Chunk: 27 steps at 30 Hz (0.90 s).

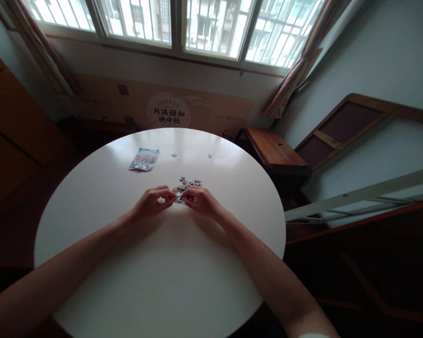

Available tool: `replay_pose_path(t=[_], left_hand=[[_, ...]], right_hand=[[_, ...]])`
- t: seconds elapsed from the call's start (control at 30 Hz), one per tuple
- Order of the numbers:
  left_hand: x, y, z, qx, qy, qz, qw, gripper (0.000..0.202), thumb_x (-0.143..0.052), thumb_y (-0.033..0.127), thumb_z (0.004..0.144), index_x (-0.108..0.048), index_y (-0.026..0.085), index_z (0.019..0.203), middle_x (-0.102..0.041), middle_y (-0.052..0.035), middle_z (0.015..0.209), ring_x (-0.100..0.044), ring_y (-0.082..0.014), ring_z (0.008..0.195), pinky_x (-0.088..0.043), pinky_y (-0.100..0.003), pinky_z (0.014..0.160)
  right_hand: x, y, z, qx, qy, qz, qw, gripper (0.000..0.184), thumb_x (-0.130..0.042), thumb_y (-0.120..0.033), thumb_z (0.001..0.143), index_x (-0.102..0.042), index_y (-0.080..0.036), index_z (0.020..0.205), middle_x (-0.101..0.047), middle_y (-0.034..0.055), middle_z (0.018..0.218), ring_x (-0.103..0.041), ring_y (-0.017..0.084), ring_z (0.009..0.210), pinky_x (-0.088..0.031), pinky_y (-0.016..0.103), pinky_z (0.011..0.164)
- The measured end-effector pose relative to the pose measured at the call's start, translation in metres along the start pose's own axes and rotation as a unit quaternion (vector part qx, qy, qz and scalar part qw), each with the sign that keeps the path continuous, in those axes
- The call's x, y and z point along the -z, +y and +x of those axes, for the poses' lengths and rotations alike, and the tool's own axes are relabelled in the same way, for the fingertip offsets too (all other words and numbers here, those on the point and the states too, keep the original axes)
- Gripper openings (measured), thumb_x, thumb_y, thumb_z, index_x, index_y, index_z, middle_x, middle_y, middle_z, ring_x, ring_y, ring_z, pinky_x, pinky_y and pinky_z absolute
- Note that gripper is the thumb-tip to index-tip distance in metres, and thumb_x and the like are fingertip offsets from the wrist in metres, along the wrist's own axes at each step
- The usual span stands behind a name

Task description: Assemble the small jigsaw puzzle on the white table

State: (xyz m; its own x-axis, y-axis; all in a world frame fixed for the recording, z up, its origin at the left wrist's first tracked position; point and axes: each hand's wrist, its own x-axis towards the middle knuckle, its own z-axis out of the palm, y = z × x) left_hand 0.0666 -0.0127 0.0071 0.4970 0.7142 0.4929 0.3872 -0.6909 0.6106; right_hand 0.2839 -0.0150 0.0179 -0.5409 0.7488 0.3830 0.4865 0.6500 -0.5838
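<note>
A small heap of jigsaw puzzle pieces [185, 181] lies near the middle of the round white table [155, 277]. My left hand [157, 198] is at its left edge, thumb and fingertips pinched together. Opposite it, my right hand [201, 201] is also closed in a pinch at the heap's near right side. Between the two sets of fingertips is a small bluish puzzle piece [179, 198], which both hands appear to grip. My fingers hide part of the heap.
A colourful picture packet [144, 159] lies toward the far left of the table. Two loose puzzle pieces are set apart beyond the heap, a left one [174, 155] and a right one [209, 156]. A wooden bench [277, 148] stands past the table's right edge, below the windows.
</note>
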Motion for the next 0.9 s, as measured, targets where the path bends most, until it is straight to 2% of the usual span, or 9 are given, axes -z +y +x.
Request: replay_pose_path(t=[0.9], left_hand=[[0.0007,0.0039,0.0014,-0.003,0.003,0.009,1.000,0.014,-0.057,0.024,0.085,-0.067,0.015,0.080,-0.061,-0.0034,0.071,-0.055,-0.0093,0.062,-0.045,-0.017,0.055]], right_hand=[[-0.0002,0.0006,0.0002,0.004,-0.002,0.000,1.000,0.009,-0.058,-0.013,0.081,-0.066,-0.016,0.083,-0.060,0.0008,0.074,-0.054,0.009,0.067,-0.041,0.020,0.067]])
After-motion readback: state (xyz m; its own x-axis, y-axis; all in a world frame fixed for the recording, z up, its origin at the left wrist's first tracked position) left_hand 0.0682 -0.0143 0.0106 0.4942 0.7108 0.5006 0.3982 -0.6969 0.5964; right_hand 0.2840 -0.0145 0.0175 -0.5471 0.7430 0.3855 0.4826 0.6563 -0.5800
